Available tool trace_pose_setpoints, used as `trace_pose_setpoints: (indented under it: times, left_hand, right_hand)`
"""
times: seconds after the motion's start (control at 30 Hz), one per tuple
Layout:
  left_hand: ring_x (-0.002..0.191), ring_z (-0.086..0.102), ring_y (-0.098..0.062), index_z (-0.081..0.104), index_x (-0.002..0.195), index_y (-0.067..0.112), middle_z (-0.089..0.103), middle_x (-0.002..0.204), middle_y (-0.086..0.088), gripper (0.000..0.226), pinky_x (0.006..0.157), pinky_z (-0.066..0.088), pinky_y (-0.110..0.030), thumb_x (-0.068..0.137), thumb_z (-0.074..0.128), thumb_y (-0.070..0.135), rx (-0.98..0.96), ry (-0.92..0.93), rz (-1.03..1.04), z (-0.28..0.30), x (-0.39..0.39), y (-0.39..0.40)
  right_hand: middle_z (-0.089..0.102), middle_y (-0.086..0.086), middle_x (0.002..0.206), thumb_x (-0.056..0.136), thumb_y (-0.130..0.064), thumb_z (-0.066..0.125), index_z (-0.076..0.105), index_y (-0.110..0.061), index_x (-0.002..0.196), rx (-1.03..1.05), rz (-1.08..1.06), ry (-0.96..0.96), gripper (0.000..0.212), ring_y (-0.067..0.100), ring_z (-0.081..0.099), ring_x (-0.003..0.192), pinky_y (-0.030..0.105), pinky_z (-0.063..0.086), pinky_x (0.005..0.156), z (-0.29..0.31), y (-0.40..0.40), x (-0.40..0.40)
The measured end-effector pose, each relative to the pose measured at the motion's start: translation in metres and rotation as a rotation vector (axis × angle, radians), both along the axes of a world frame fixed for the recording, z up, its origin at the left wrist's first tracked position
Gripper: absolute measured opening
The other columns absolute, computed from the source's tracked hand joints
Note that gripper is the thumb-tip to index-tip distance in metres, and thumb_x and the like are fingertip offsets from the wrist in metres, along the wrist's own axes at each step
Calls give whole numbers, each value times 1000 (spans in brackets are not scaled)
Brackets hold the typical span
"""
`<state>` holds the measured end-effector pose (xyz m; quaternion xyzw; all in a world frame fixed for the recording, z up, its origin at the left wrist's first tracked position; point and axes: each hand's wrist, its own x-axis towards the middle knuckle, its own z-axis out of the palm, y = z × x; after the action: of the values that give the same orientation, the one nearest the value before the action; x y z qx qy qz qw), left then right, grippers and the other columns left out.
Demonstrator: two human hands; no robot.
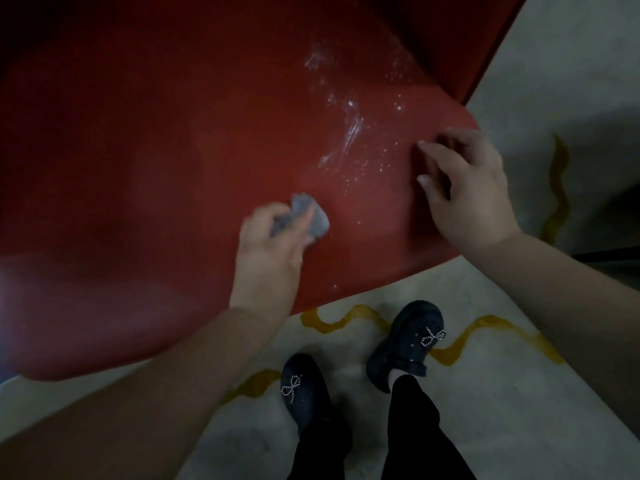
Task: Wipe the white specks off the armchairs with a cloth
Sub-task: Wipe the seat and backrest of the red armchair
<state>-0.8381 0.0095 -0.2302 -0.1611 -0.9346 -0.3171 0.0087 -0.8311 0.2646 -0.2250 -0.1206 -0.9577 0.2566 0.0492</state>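
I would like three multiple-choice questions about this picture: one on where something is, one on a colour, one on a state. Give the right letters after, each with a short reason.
1. Where are most of the white specks on the seat?
A. Between the two hands and further up the seat
B. At the seat's far left edge
C. Only on the floor

2. What colour is the cloth?
A. Yellow
B. Grey
C. Green

3. What is the right hand doing?
A. Gripping the cloth
B. Holding a spray bottle
C. Resting on the seat near its edge, holding nothing

Answers:
1. A: the specks and smears lie right of the cloth, left of the right hand, and run upward.
2. B: the bunched cloth looks pale grey against the red seat.
3. C: its fingers touch the seat; the left hand grips the cloth.
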Motion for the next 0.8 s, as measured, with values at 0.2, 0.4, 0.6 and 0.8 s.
trace_pose_setpoints:
  times: [0.2, 0.4, 0.6, 0.8]
  left_hand:
    - [95, 51, -30, 66, 121, 18, 57, 112, -11, 46, 74, 53, -45, 79, 69, 0, -26, -51, -316, -8, 38, 39]
    - [91, 53, -30, 68, 117, 14, 54, 111, -12, 35, 79, 48, -29, 85, 60, 3, -92, 25, -313, 0, 32, 3]
    - [89, 56, -35, 70, 116, 10, 60, 107, -18, 41, 81, 51, -36, 78, 70, -7, -46, -40, -245, 1, 25, 39]
    - [90, 47, 7, 67, 115, 7, 55, 107, 8, 30, 89, 35, -2, 89, 62, 22, 3, 20, -1, 5, -22, 13]
  right_hand:
    - [42, 13, 140, 89, -17, 63, 58, -17, 131, -42, -15, 5, 42, 30, 37, 131, 39, 28, 110, -4, 1, 3]
    - [41, 11, 141, 90, -18, 63, 56, -18, 132, -60, -11, -5, 43, 28, 36, 132, 43, 30, 111, -6, 2, 6]
    - [42, 12, 139, 89, -19, 64, 58, -18, 131, -65, -5, 9, 42, 29, 38, 131, 44, 32, 110, -8, 3, 6]
    - [43, 13, 139, 88, -18, 63, 59, -18, 130, -54, 6, 7, 42, 30, 39, 130, 48, 34, 108, -4, 4, 6]
